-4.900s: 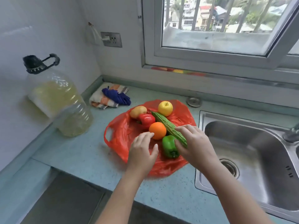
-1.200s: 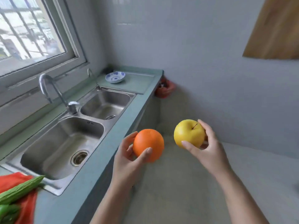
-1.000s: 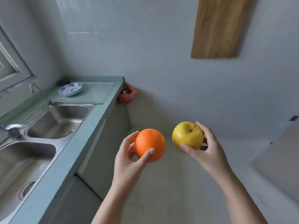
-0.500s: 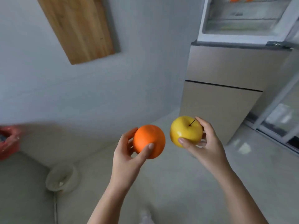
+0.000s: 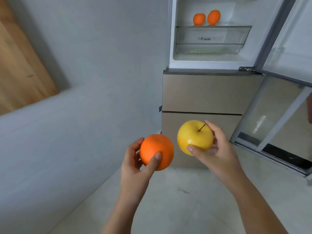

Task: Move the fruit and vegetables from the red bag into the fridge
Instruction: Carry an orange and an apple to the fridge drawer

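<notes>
Orange (image 5: 156, 152) and yellow apple (image 5: 195, 137), head view: both carried in front of the body, side by side, not touching. Left hand (image 5: 135, 166) curled around the orange, thumb across its lower front, fingers behind its left side. Right hand (image 5: 214, 152) closed around the apple, thumb on the lower front, fingers wrapped behind; stem points up and to the right.

Fridge (image 5: 209, 93) stands ahead, beyond the hands, against the pale wall (image 5: 101, 65). Upper compartment open; its door (image 5: 287, 39) swung out to the right. Two small orange fruits (image 5: 206, 17) sit side by side on the glass shelf (image 5: 213, 27). Clear drawer (image 5: 209, 41) directly below the shelf, label on its front too small to read; something green shows faintly at its base. Two lower drawer fronts, beige, closed.

Wooden board (image 5: 22, 65) hangs against the wall at upper left. Glass sliding door (image 5: 276, 124) to the right of the fridge. Pale floor (image 5: 185, 200) under both forearms. Red bag not in sight.
</notes>
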Tool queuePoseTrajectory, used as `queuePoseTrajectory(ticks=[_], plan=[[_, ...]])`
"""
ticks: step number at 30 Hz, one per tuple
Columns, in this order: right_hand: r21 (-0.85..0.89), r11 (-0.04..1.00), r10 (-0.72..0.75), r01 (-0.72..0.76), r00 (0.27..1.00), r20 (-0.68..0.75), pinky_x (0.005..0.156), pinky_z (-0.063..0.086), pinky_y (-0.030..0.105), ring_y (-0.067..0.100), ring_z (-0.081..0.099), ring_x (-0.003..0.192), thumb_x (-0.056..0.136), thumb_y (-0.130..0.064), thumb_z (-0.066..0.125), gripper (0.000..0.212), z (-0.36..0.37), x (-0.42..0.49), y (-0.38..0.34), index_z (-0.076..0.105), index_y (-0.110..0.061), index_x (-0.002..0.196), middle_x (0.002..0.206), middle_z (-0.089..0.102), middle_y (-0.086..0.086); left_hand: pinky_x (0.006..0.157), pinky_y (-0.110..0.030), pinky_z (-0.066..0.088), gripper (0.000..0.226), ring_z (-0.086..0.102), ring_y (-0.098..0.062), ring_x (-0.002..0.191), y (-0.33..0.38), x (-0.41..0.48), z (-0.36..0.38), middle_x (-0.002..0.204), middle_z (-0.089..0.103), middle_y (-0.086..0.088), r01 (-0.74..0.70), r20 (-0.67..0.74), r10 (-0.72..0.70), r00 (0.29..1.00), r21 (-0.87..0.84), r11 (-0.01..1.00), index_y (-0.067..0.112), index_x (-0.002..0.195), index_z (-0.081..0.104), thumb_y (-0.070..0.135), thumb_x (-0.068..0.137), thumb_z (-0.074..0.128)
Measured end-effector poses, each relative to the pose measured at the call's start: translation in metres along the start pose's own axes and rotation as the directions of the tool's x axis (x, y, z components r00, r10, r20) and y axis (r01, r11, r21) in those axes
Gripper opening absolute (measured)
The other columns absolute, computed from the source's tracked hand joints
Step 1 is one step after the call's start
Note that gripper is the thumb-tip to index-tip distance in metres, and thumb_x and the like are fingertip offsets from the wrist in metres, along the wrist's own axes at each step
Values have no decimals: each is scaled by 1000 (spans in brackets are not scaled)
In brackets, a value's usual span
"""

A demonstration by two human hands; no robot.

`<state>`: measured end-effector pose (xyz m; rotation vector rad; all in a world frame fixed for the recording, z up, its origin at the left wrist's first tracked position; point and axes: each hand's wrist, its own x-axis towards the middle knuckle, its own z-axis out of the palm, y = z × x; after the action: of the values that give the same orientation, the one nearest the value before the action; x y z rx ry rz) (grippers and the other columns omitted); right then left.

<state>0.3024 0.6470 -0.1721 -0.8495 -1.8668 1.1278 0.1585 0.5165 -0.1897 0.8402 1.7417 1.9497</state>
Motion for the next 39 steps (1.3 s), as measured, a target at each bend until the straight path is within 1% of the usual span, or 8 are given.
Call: queuePoseTrajectory(ticks=[7,11,16,19,24,30,33,39], plan=[[-2,999,48,-49,988,-144,80,48,25,9,53,108,46,-61,67,77,-10,67,16,37,-52,117,122,47,-21,64,-11,48,61,60,3,90,-4,84,35,111,58,9,-26,110,28,994,-19,999,36,107,53,52,50,67],[-43,998,29,-38,980,-195,77,48,25,13,54,106,47,-62,66,84,-25,109,24,40,-39,123,123,50,-10,62,-10,48,59,59,6,90,0,130,67,111,56,12,-64,159,71,985,-50,997,36,106,53,52,50,66],[-42,999,-1,-10,965,-261,79,49,29,11,54,105,50,-57,71,81,-57,176,40,40,-41,123,123,49,-11,60,-8,47,51,57,9,89,3,186,123,110,55,16,-136,194,144,970,-53,989,38,104,52,40,58,72],[-36,999,-28,19,962,-273,79,49,30,14,55,102,55,-46,72,75,-79,222,48,40,-41,123,122,50,-8,62,-10,48,47,59,7,88,6,224,164,110,56,13,-165,190,175,966,-67,984,36,105,53,34,61,70],[-30,996,-91,86,957,-274,73,44,19,14,55,102,66,-30,82,66,-122,302,54,39,-43,115,118,51,-9,65,-12,49,62,61,-1,92,18,290,234,111,59,8,-202,170,216,962,-95,975,32,110,55,52,53,68],[-22,992,-126,125,956,-265,82,47,27,7,53,103,67,-32,79,69,-159,385,66,42,-35,124,119,49,-13,64,-9,47,46,58,9,86,23,353,295,106,57,16,-255,128,269,955,-116,960,37,103,53,39,60,70],[-15,990,-138,139,955,-264,77,47,23,3,52,102,66,-34,76,67,-165,419,72,41,-36,123,118,48,-14,63,-10,48,53,59,6,87,24,383,315,108,57,14,-263,119,276,954,-114,958,35,107,54,44,58,72],[-56,990,-139,128,949,-283,74,44,21,13,51,104,72,-32,74,64,-167,490,86,39,-33,127,122,47,-8,62,-8,47,57,60,-1,89,21,453,352,115,57,3,-283,101,294,950,-114,952,23,117,53,38,67,76]])
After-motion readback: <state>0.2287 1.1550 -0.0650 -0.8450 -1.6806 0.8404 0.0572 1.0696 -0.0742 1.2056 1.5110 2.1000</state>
